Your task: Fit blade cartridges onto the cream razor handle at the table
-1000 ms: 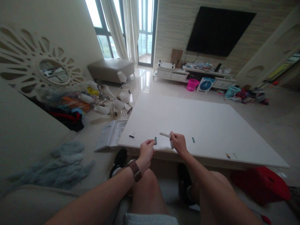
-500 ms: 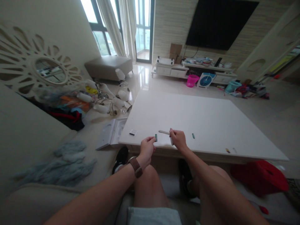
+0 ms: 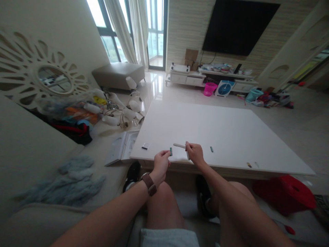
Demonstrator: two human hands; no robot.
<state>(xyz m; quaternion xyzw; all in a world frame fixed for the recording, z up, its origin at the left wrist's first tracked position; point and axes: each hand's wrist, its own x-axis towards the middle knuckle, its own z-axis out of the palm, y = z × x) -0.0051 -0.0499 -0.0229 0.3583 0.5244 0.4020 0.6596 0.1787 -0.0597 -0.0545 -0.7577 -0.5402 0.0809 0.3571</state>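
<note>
Near the left front corner of the broad white tabletop (image 3: 205, 125) lies a small clear-and-black flat piece (image 3: 144, 146); any marking on it is too small to read. To its right, the left hand (image 3: 161, 163), with a brown-strapped watch (image 3: 149, 184) at the wrist, has thumb and fingers pinched on a small dark green rectangular chip (image 3: 171, 151). The chip sticks out from the fingertips by the table's front edge, its long axis running away from the person; its surface is too small to show readable lettering. Just beyond it, across a narrow gap, comes the tip of a slim pale grey bar (image 3: 179, 145). The bar points left, its long axis nearly crosswise, and a second slim length slants down below the grip. The right hand (image 3: 194, 153) has its fingers curled tight around it. Farther right lie a second small green rectangular chip (image 3: 211, 149), then, near the front edge, a small dark-and-yellow piece (image 3: 249, 165) with a pale clear sliver (image 3: 257, 165) beside it. Bare white surface stretches from both hands to the far edge.
</note>
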